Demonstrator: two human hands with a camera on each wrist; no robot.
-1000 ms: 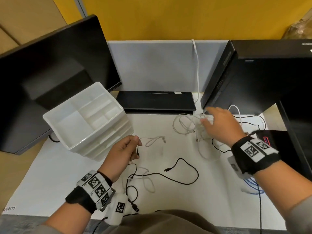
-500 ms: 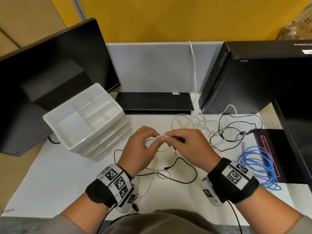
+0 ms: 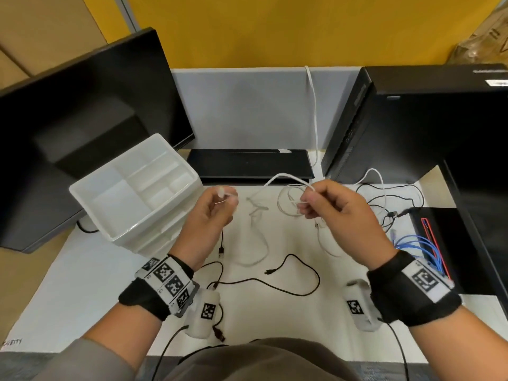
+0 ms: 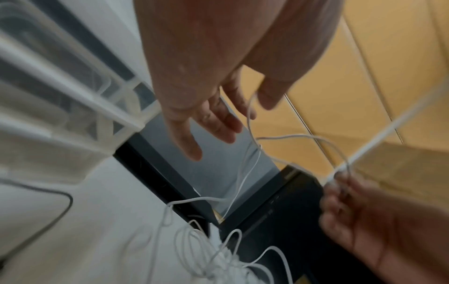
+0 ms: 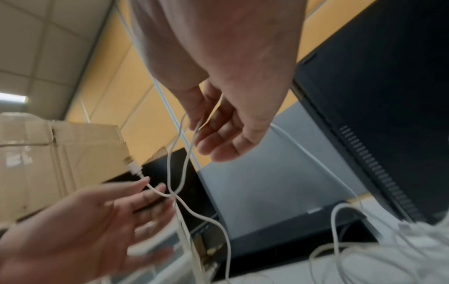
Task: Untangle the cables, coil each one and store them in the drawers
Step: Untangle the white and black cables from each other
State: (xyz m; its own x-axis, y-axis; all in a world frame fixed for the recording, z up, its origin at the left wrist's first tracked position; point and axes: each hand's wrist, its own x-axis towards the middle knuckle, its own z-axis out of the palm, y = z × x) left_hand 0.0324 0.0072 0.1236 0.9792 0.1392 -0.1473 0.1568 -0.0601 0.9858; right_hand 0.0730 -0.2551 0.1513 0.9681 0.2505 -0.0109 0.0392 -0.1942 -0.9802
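You held the thin white cable [image 3: 286, 177] raised above the desk [image 3: 82, 284], left hand [image 3: 211, 215] pinching its plug end and right hand [image 3: 335, 213] pinching a loop, likely so the tangle hung free.

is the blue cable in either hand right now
No, the blue cable lies on the table by the right wrist, while the left hand and right hand pinch a white cable.

Two hands [image 3: 211, 215], one drawer unit [image 3: 132, 188], perhaps five cables [image 3: 291, 281].
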